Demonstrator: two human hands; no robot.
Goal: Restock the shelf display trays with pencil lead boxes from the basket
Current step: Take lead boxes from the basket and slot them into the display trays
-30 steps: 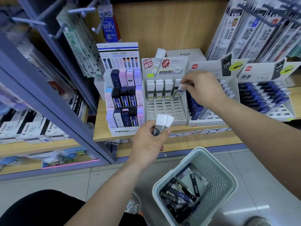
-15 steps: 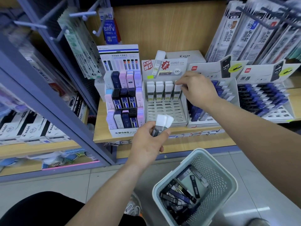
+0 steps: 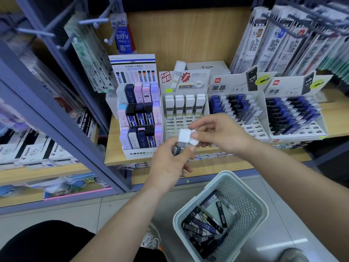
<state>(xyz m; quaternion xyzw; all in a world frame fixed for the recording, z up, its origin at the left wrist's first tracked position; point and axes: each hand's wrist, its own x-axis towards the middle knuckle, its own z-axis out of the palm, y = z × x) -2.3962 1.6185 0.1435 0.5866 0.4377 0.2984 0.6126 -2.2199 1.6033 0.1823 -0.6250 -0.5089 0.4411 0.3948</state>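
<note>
1. The left hand [image 3: 168,163] is clenched round the held boxes [image 3: 183,136]. Two white caps poke out above the fingers, but the grey bodies are mostly buried in the palm, so I can't give an exact count.
2. The right hand [image 3: 221,135] meets it from the right, thumb and fingers pinching the right-hand cap. Its fingertips cover that cap's top edge.
3. The held boxes sit in mid-air, just in front of the shelf [image 3: 112,146] edge, before the middle tray [image 3: 175,125] and above the basket [image 3: 251,201].
4. In the middle tray, four columns of stocked boxes [image 3: 189,105] fill the back: white caps, clear bodies, yellow "100" labels. Bare slots show below them, and the hands block the front ones.
5. The basket stands on the floor at lower right, pale and perforated, its near corner cut off by the frame's bottom edge.
6. Inside lie the loose boxes [image 3: 204,224], slim, dark and jumbled at all angles. "HB" and "0.7" read on a few, and the rest are too dark to make out.
7. To the right, the Deli trays [image 3: 253,129] carry blue and black boxes in slanted rows. To the left stands the MONO display [image 3: 139,118] in pink, lilac and navy.
8. The hanging packs [image 3: 279,40] at top right run out of frame, and the goods at far left are a blur.
</note>
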